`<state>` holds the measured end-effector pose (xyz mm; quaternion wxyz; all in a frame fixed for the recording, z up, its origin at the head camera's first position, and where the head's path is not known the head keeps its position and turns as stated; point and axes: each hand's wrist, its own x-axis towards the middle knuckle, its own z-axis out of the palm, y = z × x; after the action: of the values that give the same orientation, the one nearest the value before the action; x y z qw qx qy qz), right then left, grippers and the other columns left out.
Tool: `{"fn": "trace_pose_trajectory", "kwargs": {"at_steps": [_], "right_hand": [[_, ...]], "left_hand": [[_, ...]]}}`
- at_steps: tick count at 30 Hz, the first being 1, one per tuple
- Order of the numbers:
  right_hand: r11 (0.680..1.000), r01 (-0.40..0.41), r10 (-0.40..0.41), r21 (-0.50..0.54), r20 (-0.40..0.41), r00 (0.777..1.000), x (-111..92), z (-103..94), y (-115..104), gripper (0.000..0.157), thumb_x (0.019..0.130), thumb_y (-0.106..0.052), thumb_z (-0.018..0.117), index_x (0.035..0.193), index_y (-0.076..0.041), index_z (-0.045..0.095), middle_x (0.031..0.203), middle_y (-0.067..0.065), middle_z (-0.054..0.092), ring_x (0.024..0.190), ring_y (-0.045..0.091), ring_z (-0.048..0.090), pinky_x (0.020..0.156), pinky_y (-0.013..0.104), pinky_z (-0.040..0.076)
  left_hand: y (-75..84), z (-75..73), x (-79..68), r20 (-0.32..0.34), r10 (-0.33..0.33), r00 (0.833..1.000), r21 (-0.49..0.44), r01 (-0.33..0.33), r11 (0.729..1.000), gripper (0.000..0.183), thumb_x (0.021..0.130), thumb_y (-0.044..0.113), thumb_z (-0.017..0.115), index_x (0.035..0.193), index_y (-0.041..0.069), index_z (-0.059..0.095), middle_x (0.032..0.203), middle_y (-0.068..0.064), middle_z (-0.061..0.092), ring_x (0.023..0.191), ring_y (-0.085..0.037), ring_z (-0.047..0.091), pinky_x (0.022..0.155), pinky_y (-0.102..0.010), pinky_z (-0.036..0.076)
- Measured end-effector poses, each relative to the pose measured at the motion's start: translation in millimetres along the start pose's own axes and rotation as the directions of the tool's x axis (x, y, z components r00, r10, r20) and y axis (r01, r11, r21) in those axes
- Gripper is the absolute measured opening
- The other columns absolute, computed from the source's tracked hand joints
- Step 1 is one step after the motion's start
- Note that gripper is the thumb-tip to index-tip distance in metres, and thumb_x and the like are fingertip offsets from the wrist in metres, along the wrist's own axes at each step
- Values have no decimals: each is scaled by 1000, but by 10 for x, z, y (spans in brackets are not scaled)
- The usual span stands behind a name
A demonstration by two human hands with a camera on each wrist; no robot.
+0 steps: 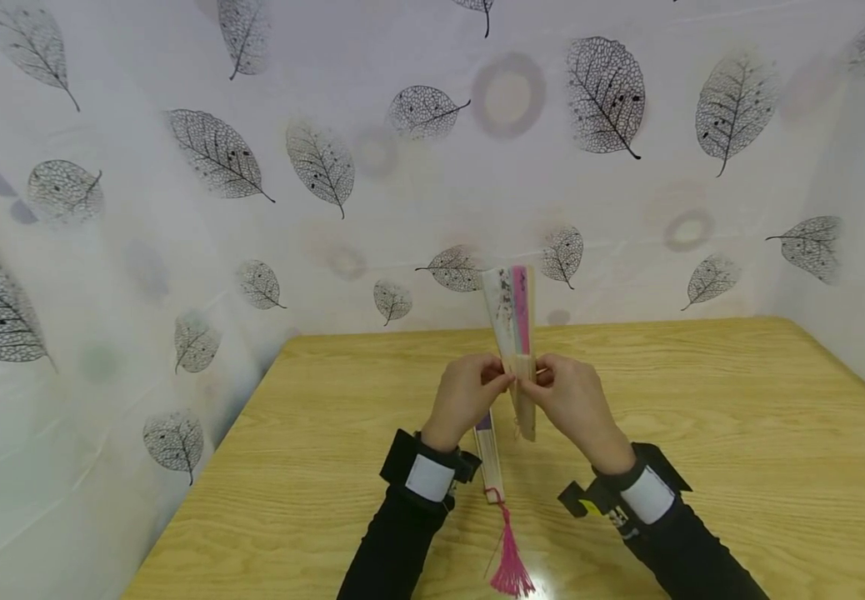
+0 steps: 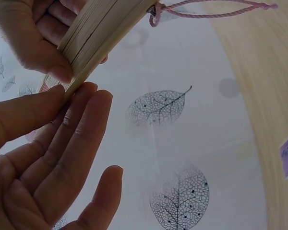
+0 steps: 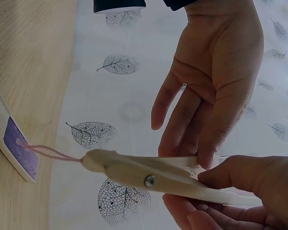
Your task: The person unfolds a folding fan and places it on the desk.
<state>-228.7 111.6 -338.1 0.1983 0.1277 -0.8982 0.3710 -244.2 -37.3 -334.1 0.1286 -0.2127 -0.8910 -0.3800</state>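
The left hand (image 1: 468, 393) and right hand (image 1: 573, 402) pinched opposite edges of the slightly spread fan (image 1: 515, 329) near the frame's centre; gentle, even pressure seemed best for its thin slats (image 2: 97, 33).

The head view looks forward and down from farther back; left and right wrist views, close in, share the fan (image 2: 98, 36) (upper left, lower middle respectively).
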Motion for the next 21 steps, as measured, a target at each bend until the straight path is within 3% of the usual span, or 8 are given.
{"fn": "trace_pose_trajectory", "kwargs": {"at_steps": [21], "right_hand": [[1000, 0, 0, 0, -33, 999, 10, -21, 20, 19, 76, -13, 65, 83, 5, 64, 74, 18, 67, 64, 21, 61, 54, 37, 52]], "left_hand": [[6, -39, 3, 19, -28, 999, -6, 28, 1000, 20, 84, 23, 59, 91, 6, 67, 82, -5, 69, 71, -9, 58, 61, -24, 49]]}}
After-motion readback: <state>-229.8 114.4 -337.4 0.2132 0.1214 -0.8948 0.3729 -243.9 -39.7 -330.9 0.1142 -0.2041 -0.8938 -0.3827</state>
